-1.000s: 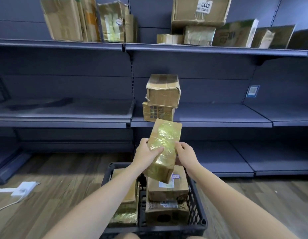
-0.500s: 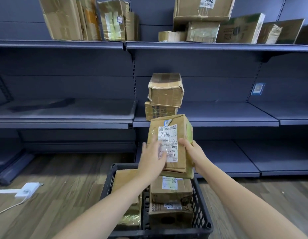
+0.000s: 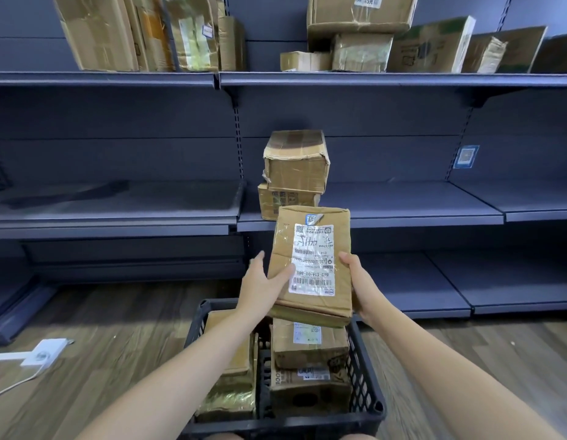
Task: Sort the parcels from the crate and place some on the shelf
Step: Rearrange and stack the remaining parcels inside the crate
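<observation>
I hold a brown cardboard parcel [image 3: 310, 249] with a white shipping label facing me, above the black plastic crate [image 3: 364, 404]. My left hand [image 3: 263, 284] grips its left edge, thumb on the front face. My right hand [image 3: 360, 284] grips its right edge, thumb on the front. Several more parcels [image 3: 307, 347] lie inside the crate. Behind the held parcel, two stacked boxes [image 3: 295, 163] sit on the middle shelf [image 3: 403, 204].
The top shelf [image 3: 371, 79] carries several cardboard boxes. The dark shelving runs left and right, with a low bottom shelf [image 3: 434, 287] near the wooden floor. A white power strip [image 3: 44, 352] with a cable lies on the floor at left.
The parcel has turned from its shiny taped side to its label side facing me. Both hands shifted to its side edges and the label now reads upside down.
</observation>
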Available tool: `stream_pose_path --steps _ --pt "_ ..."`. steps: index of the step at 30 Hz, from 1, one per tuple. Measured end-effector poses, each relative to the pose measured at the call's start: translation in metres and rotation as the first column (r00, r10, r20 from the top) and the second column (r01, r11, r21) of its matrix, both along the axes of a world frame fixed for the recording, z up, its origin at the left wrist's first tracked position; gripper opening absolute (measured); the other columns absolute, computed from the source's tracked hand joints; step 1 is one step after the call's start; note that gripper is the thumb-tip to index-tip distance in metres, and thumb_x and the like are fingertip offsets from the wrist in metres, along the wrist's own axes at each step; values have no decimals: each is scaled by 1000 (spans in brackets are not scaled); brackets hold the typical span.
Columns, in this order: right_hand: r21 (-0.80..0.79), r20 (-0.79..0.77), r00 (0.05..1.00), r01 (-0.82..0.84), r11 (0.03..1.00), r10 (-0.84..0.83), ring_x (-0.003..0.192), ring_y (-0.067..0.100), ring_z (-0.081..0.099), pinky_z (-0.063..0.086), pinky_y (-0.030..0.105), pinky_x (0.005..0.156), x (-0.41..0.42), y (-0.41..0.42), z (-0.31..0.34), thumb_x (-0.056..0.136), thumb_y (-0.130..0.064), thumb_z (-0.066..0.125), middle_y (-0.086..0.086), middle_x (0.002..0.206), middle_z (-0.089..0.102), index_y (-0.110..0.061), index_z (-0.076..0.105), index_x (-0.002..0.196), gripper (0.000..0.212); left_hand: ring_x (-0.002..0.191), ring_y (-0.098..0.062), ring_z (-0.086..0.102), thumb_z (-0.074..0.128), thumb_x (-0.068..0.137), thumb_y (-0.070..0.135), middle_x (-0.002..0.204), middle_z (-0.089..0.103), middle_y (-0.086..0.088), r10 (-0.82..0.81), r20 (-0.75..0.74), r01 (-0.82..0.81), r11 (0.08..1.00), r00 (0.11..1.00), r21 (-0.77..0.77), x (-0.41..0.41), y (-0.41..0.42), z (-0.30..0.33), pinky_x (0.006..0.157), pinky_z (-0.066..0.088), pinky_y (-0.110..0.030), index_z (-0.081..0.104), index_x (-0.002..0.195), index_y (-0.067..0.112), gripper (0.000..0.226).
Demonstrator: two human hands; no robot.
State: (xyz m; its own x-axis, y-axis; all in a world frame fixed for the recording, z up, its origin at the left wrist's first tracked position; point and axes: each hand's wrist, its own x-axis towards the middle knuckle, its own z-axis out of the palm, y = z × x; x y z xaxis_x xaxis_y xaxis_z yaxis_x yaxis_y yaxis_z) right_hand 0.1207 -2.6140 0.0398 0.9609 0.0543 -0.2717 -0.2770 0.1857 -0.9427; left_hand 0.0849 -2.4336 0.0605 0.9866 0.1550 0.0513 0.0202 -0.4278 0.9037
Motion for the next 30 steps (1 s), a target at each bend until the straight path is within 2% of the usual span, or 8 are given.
stream_pose_path --steps 5,9,11,17,20,23,27,30 --pt "-516 141 912 -264 815 385 100 17 66 53 30 84 9 -14 28 83 -34 63 -5 124 62 -41 38 141 63 147 -23 -15 66 80 50 157 -27 -5 -175 254 -11 805 951 593 18 17 16 119 -1 -48 -14 150 26 109" --pt "-913 -63 677 -336 233 733 115 12 48 39 20 87 20 -2 61 80 -33 69 -8 129 46 -33 28 147 79 148 -26 -12 72 73 49 160 -14 -3 -481 -107 319 385 870 866 43 30 31 117 -3 -56 -14 148 38 114" --pt "-949 -115 652 -296 112 749 125 16 41 36 31 103 25 7 70 72 -40 70 -4 140 41 -28 32 146 84 148 -21 -12 73 72 47 160 -10 0 -533 -244 446 289 810 847 44 29 33 118 -1 -53 -11 148 38 114" --pt "-965 -165 648 -263 15 744 123 20 45 41 39 104 25 16 68 66 -51 74 -3 133 48 -27 34 139 87 138 -18 21 71 70 53 145 25 6 -529 -266 526 432 806 733 40 26 22 110 33 -38 4 152 24 110" --pt "-983 38 701 156 -101 713 132 25 34 24 45 112 22 11 61 55 -82 47 0 137 48 -25 42 138 101 134 -20 20 71 70 52 139 28 4 -421 -260 479 583 869 657 38 32 3 106 36 -40 5 151 29 107" --pt "-871 472 772 483 90 425 143 30 21 10 47 116 24 -3 43 64 -76 53 9 153 30 -15 32 145 103 133 -22 32 72 67 57 141 38 -1 -242 -208 296 910 948 291 38 45 -17 110 33 -42 8 150 37 107" --pt "-542 60 989 -83 836 137 125 25 50 44 39 98 9 2 22 86 -54 55 10 145 44 -12 29 146 78 121 -11 50 64 81 50 137 52 10 -217 -145 180 956 965 -232 20 30 -28 110 36 -36 24 147 33 79" --pt "-458 75 958 -214 863 277 60 6 60 47 18 51 2 5 18 95 -38 48 -2 91 67 -25 57 113 24 115 -12 53 57 88 47 133 53 11 -234 -184 194 958 955 -209 12 22 -30 101 42 -31 25 146 30 68"
